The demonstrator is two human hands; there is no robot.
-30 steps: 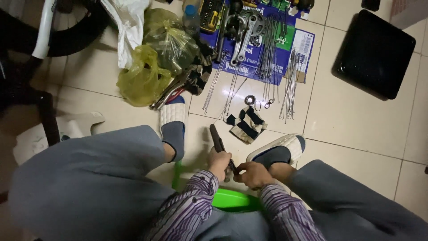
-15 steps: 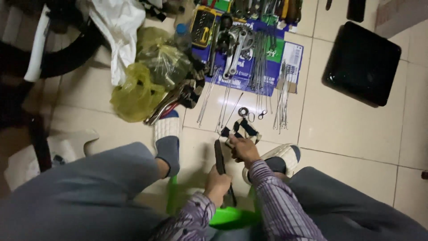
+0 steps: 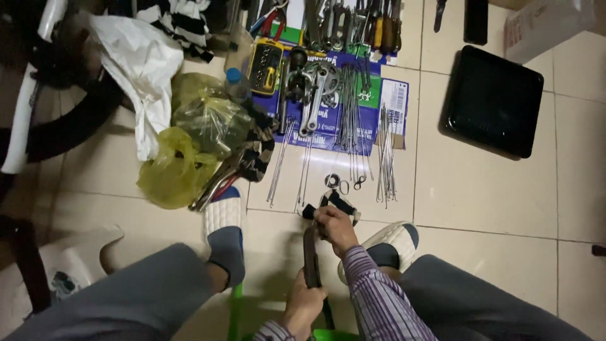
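Note:
My left hand (image 3: 303, 305) is closed around the lower end of a dark, narrow tool (image 3: 310, 254) that stands upright between my knees. My right hand (image 3: 336, 227) reaches forward over the floor tiles and closes its fingers on a small black-and-white object (image 3: 343, 203) lying in front of my feet. What that object is cannot be made out. Both sleeves are purple striped. My feet wear white slippers (image 3: 223, 215) and grey socks.
Several thin metal spokes (image 3: 385, 161) lie on flattened blue cardboard (image 3: 329, 136), with crank arms (image 3: 314, 95), wrenches and a yellow bit case (image 3: 266, 65). Small rings (image 3: 338, 184), locking pliers (image 3: 218, 183), yellow-green bags (image 3: 183, 158), a black tray (image 3: 493, 101), a bicycle tyre (image 3: 69, 126), a green stool (image 3: 235, 309).
The view has tilted forward, showing more of the tools. My right hand has left the dark tool and stretched out to the black-and-white object; my left hand keeps its hold.

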